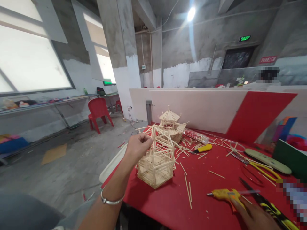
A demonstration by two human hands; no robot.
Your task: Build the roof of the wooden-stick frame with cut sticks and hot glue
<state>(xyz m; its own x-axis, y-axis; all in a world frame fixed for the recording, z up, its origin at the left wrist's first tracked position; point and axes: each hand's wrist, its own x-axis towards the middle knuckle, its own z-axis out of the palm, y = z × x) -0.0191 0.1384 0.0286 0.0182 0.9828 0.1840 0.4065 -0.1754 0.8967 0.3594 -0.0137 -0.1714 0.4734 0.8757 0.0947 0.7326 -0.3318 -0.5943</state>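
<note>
The fingers (146, 143) of the left hand (136, 149) are pinched together on the roof frame of a six-sided stick pavilion (155, 174), which stands upright on the bench at the centre of the frame, its lower walls of closely stacked sticks and its upper part an open lattice. A silver bracelet (111, 202) circles that wrist. At the lower right, the right hand (255, 212) has its fingers against the handle of a yellow glue gun (223, 193), nozzle towards the left; whether they are closed around it I cannot tell. Just beside that hand lies a black-and-yellow hand tool (271, 206). Between the two hands, loose sticks (187, 191) lie on the red-topped bench (168, 206). Behind the held pavilion stands a second stick model (169, 116) with a pointed roof, partly hidden, and beside it sticks in clear plastic wrapping (197, 136). A yellow utility knife (203, 148) lies right of centre, near scattered sticks. Further right are yellow-handled pliers or scissors (266, 169), a long pale-green object (267, 160) and a dark green board (291, 159) at the edge of the frame. Past the bench runs a white panel (192, 107) with a red section; a red plastic chair (98, 110) stands at the left.
</note>
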